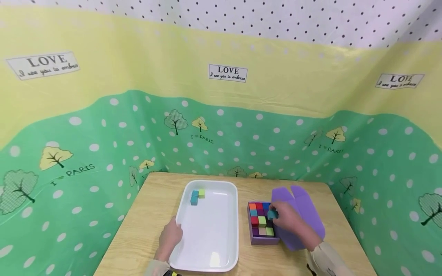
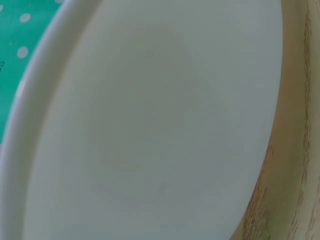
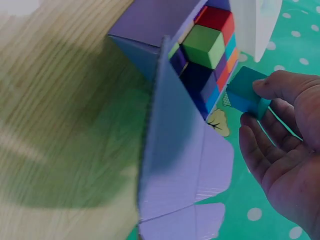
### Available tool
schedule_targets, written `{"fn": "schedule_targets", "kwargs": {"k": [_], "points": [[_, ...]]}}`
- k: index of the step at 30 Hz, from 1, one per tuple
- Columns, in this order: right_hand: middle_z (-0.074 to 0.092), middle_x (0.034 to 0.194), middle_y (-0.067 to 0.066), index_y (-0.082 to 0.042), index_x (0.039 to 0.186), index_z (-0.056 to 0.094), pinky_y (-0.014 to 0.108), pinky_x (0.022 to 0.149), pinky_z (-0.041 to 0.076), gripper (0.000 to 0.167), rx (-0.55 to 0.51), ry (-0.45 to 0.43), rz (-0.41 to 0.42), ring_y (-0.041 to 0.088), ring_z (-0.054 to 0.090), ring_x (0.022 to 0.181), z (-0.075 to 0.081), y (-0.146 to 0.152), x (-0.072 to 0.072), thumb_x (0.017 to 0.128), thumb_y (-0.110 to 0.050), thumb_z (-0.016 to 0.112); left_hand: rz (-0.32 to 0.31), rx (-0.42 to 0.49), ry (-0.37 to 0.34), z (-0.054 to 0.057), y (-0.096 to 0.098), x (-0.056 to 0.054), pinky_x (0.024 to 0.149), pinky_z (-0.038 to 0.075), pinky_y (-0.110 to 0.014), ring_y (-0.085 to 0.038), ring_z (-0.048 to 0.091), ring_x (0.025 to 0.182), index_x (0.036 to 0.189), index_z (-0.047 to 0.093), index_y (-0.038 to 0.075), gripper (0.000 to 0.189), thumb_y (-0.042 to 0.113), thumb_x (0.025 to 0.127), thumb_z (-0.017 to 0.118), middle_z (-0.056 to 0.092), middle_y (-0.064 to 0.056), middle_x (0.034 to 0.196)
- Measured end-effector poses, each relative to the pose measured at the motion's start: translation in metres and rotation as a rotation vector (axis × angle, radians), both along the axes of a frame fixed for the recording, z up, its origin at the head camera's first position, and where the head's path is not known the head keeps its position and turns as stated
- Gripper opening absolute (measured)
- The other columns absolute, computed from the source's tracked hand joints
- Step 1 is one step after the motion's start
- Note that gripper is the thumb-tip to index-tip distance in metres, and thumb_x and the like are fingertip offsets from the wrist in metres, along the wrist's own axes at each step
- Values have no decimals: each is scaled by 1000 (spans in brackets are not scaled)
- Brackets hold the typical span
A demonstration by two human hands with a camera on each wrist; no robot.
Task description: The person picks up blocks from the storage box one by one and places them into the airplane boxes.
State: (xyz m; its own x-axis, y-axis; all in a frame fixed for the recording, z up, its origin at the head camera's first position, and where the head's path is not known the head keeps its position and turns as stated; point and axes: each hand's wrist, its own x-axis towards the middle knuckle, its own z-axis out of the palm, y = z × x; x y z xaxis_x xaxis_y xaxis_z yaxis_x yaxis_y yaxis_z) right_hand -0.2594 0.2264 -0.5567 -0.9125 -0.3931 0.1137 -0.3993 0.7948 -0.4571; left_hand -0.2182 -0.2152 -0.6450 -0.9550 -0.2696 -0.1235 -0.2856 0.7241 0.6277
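Note:
My right hand (image 1: 288, 217) pinches a teal cube (image 3: 246, 91) between thumb and fingers, above the right side of an open purple cardboard box (image 1: 265, 240). Inside that box are rows of coloured cubes, among them a lime green cube (image 3: 202, 44) and a red cube (image 3: 216, 19). To the left stands a white tray (image 1: 207, 234). Two teal cubes (image 1: 194, 200) and a light green cube (image 1: 202, 193) sit together in its far left corner. On the tray's left rim, my left hand (image 1: 170, 234) grips the edge; its fingers are partly hidden, and the left wrist view shows none of it.
The box's purple lid (image 1: 309, 214) lies folded out to the right, its flaps spread. Both containers stand on a wooden table (image 1: 145, 199). A green and yellow printed cloth (image 1: 241, 145) hangs behind the table and along both sides.

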Motion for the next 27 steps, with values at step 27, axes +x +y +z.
{"fn": "schedule_targets", "kwargs": {"k": [27], "points": [[65,94,0,-10,101,67,42,81,55,29,52,-94,-66,16,61,89,-34,-1,-2,76,-3,79,-1,-6,6,2,2,0,74,58,-51,-42,64,99,138,45,-2,40,10,100,43,59,-29,122]]}}
